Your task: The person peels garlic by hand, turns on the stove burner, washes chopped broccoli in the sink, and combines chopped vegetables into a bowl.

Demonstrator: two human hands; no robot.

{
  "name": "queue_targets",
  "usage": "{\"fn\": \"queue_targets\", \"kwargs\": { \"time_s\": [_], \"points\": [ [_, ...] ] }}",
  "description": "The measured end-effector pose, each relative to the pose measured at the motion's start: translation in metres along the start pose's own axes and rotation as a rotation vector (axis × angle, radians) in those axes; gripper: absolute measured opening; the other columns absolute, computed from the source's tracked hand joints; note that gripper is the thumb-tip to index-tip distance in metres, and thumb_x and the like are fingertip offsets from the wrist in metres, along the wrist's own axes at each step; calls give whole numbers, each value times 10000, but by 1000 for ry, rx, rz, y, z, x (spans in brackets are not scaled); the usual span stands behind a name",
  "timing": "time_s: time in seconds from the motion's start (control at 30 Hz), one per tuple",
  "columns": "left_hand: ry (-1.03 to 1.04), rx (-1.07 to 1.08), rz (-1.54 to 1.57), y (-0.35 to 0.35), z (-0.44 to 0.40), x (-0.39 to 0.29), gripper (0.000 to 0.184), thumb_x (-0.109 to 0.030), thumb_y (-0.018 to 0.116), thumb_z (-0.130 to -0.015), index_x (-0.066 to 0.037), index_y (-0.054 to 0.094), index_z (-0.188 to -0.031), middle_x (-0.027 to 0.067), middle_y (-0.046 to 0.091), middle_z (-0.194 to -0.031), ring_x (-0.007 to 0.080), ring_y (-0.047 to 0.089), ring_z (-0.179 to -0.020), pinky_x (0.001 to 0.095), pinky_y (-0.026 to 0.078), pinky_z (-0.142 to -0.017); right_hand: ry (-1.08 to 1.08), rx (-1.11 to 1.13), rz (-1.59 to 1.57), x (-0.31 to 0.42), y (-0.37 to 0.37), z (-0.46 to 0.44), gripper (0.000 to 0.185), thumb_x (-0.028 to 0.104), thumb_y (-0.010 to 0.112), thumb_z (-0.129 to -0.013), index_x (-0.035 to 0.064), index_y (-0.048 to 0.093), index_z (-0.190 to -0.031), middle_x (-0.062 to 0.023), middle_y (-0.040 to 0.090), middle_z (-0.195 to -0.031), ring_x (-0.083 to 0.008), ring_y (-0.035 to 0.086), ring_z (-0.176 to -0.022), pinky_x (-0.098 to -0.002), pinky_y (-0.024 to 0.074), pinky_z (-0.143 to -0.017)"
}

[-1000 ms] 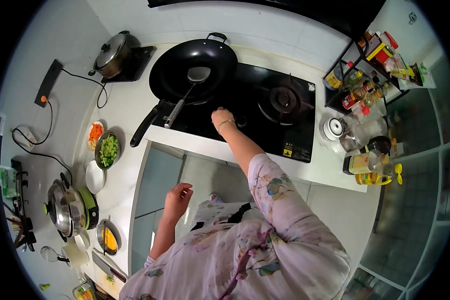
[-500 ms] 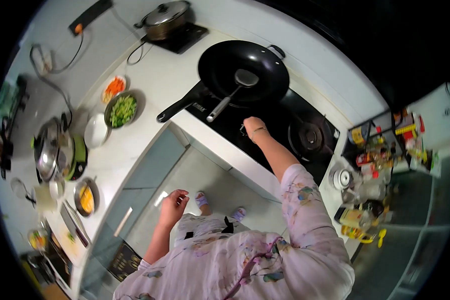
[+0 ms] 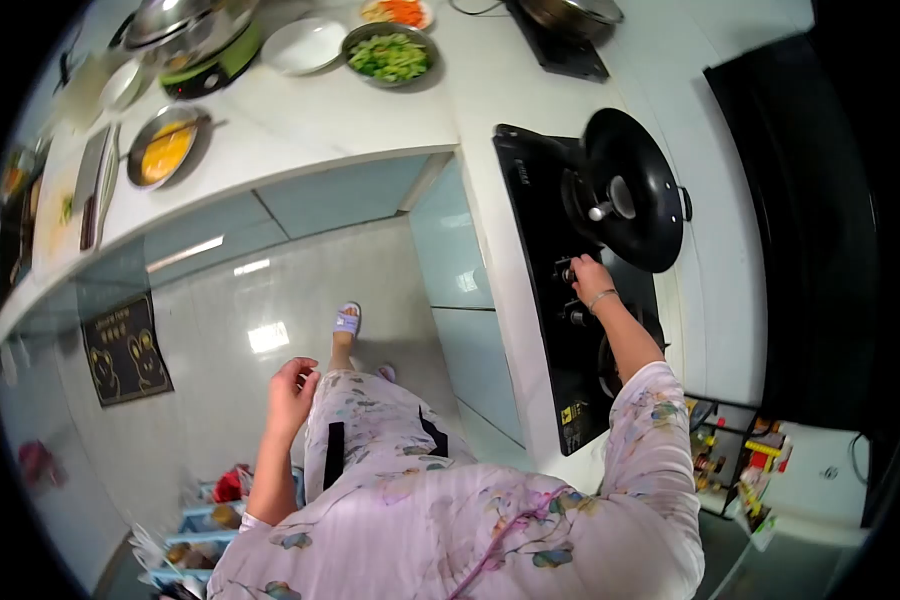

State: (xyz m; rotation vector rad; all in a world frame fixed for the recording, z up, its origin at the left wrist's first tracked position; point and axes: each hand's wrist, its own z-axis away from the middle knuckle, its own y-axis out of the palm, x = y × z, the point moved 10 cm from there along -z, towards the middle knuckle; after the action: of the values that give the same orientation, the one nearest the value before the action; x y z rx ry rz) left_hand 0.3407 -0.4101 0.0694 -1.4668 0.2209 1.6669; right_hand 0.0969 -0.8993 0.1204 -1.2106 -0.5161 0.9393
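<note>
Knob [image 3: 567, 271] on black cooktop [image 3: 533, 260], w/ R hand [image 3: 591, 278] at it: fingers clamped on knob, partly covering it, so exact contact is hard to make out. 2nd knob [image 3: 574, 316] sits near R wrist, dark on dark. R forearm hides most of burner [image 3: 607, 368]; only part of its rim shows.

L hand [image 3: 292, 385] hangs over floor [image 3: 240, 325], nothing visible in it; fingers loosely bent, thumb apart; palm turned from view.

Wok [image 3: 658, 165] stands on cooktop just beyond R hand; its long handle merges w/ black glass. Spatula [image 3: 622, 197] lies in wok, seen nearly end-on, so its length can't be told.

Surface [image 3: 305, 118] at upper L carries chopped greens [image 3: 388, 57] in bowl, white plate [image 3: 305, 48], yellow liquid [image 3: 165, 152] in metal bowl, & cleaver [image 3: 91, 175]. Carrot pieces [image 3: 403, 12], pot [image 3: 573, 14] & steamer [image 3: 175, 22] are cut off at top edge. Bottle rack [image 3: 722, 440] is partly behind R sleeve; labels illegible.
</note>
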Motion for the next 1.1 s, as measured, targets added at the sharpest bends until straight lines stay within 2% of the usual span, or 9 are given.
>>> {"fn": "queue_targets", "kwargs": {
  "time_s": [0.07, 0.1, 0.17, 0.23, 0.3, 0.47, 0.7, 1.1],
  "points": [
    [-56, -56, 50, -10, 18, 26, 120, -11, 586, -809, 11, 570, -926, 25, 556, -717, 67, 452, -563, 217, 402, -524, -41, 62, -9, 7, 0, 0, 254, -17, 640, -702, 21, 516, -921, -180, 506, -951, -362, 564, -830, -436, 490, -709],
    [-77, -72, 66, -14, 26, 35, 120, -11, 586, -809, 11, 570, -926, 25, 556, -717, 67, 452, -563, 217, 402, -524, -66, 72, 7, 11, 0, 0, 254, -17, 640, -702, 21, 516, -921, -180, 506, -951, -362, 564, -830, -436, 490, -709],
    [-117, -132, 80, -23, 38, 52, 146, -30, 602, -787, 4, 579, -927, 76, 583, -726, 120, 493, -562, 251, 421, -525, -58, 73, 28, 12, 2, -1, 267, -16, 648, -700, 30, 509, -922, -172, 497, -963, -362, 563, -828, -437, 488, -708],
    [-143, -169, 102, -26, 50, 66, 150, -35, 599, -791, 4, 579, -934, 71, 583, -722, 121, 493, -558, 248, 419, -525, -80, 73, 71, 18, 2, 0, 271, -11, 654, -696, 38, 506, -917, -163, 495, -965, -360, 563, -832, -434, 487, -706],
    [-168, -197, 102, -31, 60, 71, 159, -35, 599, -791, 4, 581, -944, 67, 581, -715, 119, 492, -555, 247, 417, -525, -24, 33, 47, 19, -4, -1, 318, -38, 671, -622, 46, 527, -893, -154, 527, -926, -368, 551, -856, -414, 475, -732],
    [-191, -233, 129, -34, 75, 83, 161, -31, 596, -792, 5, 582, -948, 63, 576, -703, 113, 490, -556, 247, 417, -523, -83, 28, 82, 23, 2, -2, 314, -23, 673, -636, 50, 503, -890, -156, 506, -931, -375, 554, -822, -448, 471, -691],
    [-226, -240, 182, -30, 80, 98, 157, -17, 600, -785, 6, 585, -939, 59, 571, -696, 111, 482, -554, 247, 419, -525, -81, 32, 102, 23, 5, -4, 332, -29, 680, -632, 49, 508, -905, -158, 514, -935, -377, 555, -826, -444, 472, -700],
    [-195, -227, 177, -36, 67, 84, 160, -8, 606, -773, 7, 582, -931, 56, 568, -690, 108, 481, -545, 242, 414, -518, -64, 57, 125, 20, 7, -5, 323, -10, 669, -652, 37, 501, -923, -168, 514, -957, -380, 557, -853, -445, 483, -723]
  ]
}}
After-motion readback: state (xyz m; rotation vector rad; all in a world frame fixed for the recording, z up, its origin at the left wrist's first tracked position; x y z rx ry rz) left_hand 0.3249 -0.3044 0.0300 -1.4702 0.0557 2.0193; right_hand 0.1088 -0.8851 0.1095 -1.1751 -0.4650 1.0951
